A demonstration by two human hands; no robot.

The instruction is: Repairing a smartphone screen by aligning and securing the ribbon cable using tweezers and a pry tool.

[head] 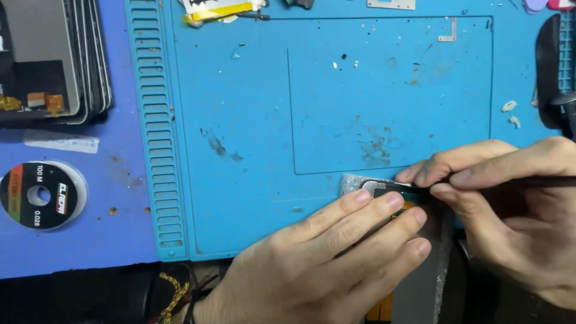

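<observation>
Fingers of left hand [336, 252] lie flat, steadying a small device [384, 187] on the blue mat [252, 120]; right hand [510, 198] pinches a thin dark tool [540, 181] at its edge.

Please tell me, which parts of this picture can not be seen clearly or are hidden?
- Head view: the flat device under the left hand is mostly covered by both hands; its kind is unclear.
- The thin dark tool in the right hand: its tip is hidden by the fingertips.
- The stack of panels is cut by the left and top edges.
- Small bits on the blue mat are too small to identify.
</observation>
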